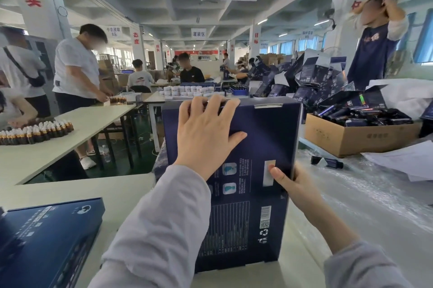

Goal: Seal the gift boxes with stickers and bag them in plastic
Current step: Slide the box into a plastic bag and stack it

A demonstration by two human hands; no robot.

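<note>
Head view: a dark navy box [257, 137] stands upright on the white table [93, 191], its base toward the near edge and roughly midway between the left and right edges. The back panel faces the camera. It carries small white print, 2 pale blue bottle icons, a table of fine text, a barcode, a QR code and a recycling mark low on the right. A short silver sticker [268, 106] folds over the top edge, near the top right corner. A pale patch [267, 178] sits lower on the right side of the panel.

The left hand [206, 128] lies palm-down on the upper left of the panel, fingers bent over the top edge and thumb flat on the face, holding the box. The right hand [293, 184] grips the box's right edge, its thumb touching the pale patch and its fingers behind, out of sight.

An other box [46, 241] of the same navy lies flat at the table's near left corner. Clear plastic [375, 194] covers the right side of the table. A dark bottle [326, 162] lies on it, and a carton [360, 137] of dark tubes stands toward the far right edge.
</note>
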